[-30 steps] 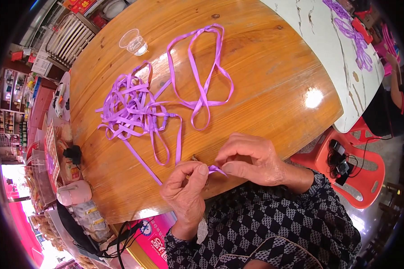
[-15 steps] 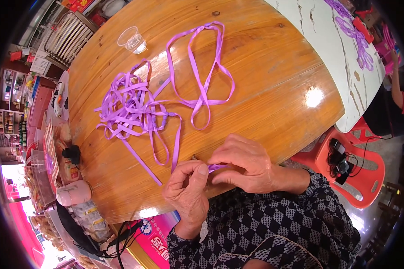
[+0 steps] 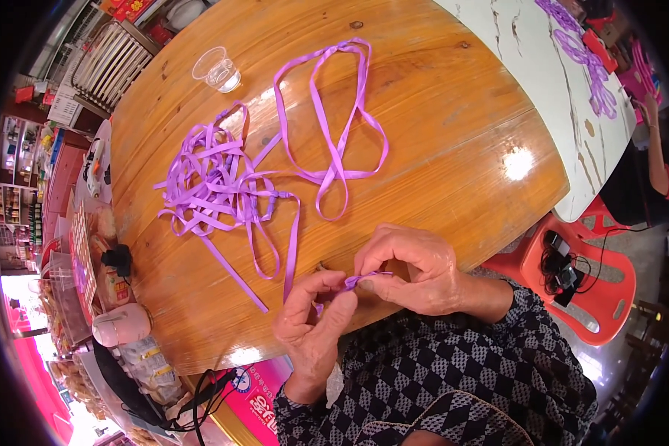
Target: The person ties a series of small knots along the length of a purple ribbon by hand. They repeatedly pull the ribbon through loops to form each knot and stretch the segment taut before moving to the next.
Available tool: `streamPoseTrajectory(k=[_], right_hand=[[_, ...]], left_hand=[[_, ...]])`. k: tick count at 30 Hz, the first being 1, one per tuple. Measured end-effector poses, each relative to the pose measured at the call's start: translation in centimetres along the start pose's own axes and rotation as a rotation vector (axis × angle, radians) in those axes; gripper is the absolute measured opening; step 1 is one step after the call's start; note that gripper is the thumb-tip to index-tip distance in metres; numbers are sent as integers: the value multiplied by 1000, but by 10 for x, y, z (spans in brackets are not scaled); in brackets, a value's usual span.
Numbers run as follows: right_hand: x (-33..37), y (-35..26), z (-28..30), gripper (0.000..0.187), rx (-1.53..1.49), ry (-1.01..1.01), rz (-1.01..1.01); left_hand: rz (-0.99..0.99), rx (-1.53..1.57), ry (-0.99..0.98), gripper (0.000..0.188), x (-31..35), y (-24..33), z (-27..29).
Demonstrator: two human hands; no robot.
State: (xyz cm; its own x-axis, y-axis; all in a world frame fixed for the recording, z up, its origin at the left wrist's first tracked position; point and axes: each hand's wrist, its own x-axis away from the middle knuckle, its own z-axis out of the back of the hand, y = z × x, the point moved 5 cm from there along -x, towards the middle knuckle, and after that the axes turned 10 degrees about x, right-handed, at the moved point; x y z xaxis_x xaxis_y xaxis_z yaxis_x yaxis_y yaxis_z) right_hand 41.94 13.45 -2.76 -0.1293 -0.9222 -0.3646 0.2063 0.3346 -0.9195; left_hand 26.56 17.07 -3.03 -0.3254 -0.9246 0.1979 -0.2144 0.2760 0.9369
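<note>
At the lower middle of the frame, both hands met over the near edge of the round wooden table [image 3: 438, 111]. Left hand [image 3: 312, 323] had its fingers curled in, thumb and forefinger pinched narrow on one end of a purple ribbon [image 3: 364, 279]. Right hand [image 3: 412, 271] arched over it, fingertips closed on the same short stretch from the other side.

From the pinch the ribbon ran up past the left hand to a loose tangle [image 3: 215, 189] left of centre, with one long open loop [image 3: 334, 111] lying toward the upper middle.

Judged thin, flat, limp and very light; likely slick, so apt to slide through a loose hold or twist on itself. Best taken flat between fingertip pads, close to the working end; pulling from far back would probably drag the tangle.

Clear plastic cup [image 3: 217, 70] stood at upper left, well apart from the ribbon. Red plastic chair [image 3: 572, 282] at right.
</note>
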Motion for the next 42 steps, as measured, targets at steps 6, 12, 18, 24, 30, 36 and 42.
streamPoseTrajectory(k=[6, 12, 18, 24, 30, 36, 42], right_hand=[[6, 8, 0, 15, -186, -53, -201], [11, 12, 0, 15, -274, -52, -296], [10, -1, -2, 16, -38, -21, -79], [8, -10, 4, 22, 112, 11, 33], [11, -8, 4, 24, 64, -23, -88], [12, -6, 4, 27, 96, 0, -61], [10, -13, 6, 21, 267, 74, 124]], left_hand=[[-44, -209, -69, 11, 8, 10, 5], [-211, -490, -226, 13, 9, 20, 10], [-367, -640, -321, 29, 3, 28, -14], [92, -16, -134, 22, 5, 1, -9], [-63, -250, -109, 16, 4, 2, -2], [37, -169, -69, 14, 3, 0, -7], [24, -67, -62, 17, 3, -3, -11]])
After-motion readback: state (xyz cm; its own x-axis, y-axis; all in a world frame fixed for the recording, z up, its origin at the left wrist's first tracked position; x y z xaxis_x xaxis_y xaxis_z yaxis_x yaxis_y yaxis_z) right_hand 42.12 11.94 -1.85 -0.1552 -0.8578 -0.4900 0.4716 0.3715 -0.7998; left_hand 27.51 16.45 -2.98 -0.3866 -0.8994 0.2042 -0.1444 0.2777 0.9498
